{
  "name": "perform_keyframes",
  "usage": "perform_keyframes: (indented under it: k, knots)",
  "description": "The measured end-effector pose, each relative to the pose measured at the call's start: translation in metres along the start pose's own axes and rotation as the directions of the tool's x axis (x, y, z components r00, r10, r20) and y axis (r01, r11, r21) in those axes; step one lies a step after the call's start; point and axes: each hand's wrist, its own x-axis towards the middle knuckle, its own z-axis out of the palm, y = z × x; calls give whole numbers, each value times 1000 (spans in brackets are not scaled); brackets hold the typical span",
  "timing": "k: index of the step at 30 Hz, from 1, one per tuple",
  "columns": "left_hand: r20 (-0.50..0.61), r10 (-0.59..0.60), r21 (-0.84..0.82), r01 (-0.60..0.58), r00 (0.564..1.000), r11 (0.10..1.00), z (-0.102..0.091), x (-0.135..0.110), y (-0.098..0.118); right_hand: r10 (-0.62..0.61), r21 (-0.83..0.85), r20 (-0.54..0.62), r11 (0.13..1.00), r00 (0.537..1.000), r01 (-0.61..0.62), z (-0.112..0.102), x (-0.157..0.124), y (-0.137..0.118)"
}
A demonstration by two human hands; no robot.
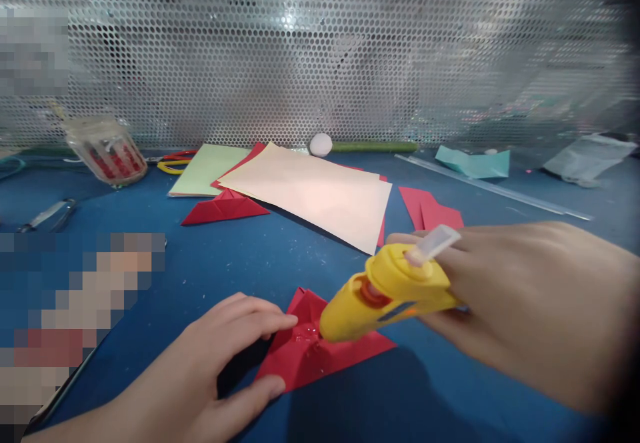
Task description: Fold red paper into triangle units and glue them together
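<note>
Right hand (525, 303) is gripping a yellow glue gun (385, 296), fingers wrapped closed around its body. A clear glue stick (434, 243) is sticking out of the gun's back end. The nozzle is pointing down-left at a folded red paper piece (310, 353); can't tell if the tip is touching it. A glossy wet patch is showing on the red paper just beside the nozzle.

Left hand (200, 369) is lying open and flat, gripping nothing. Its index fingertip is pressing the top edge of the red paper piece and its thumb is resting on the lower left corner. The paper piece is lying on the blue desk (225, 263), near the front edge, between both hands.

Farther back, a cream sheet (310, 193) is lying over red sheets, with a light green sheet (207, 168) to its left and a folded red triangle (225, 207) in front of that. Another red piece (430, 209) is sitting just behind the right hand. A white ball (321, 144) and a green stick (375, 146) are sitting against the perforated metal wall (320, 49). A clear jar (107, 149) is tilting at the far left, and a teal paper (473, 161) is lying at the far right.
</note>
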Motion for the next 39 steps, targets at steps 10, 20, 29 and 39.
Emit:
perform_keyframes:
  k: [10, 20, 29, 39]
  knots:
    - [-34, 6, -54, -8, 999, 999, 1, 1, 1, 201, 130, 155, 966, 967, -221, 5, 7, 15]
    - [-15, -10, -37, 9, 1000, 999, -2, 1, 1, 284, 240, 805, 647, 521, -723, 16, 6, 34]
    - [-96, -42, -120, 30, 995, 992, 6, -1, 3, 94, 368, 902, 346, 422, -863, 10, 7, 34]
    - [-46, -37, -85, 33, 998, 996, 2, -1, 3, 52, 424, 887, 298, 458, -855, 17, 3, 42]
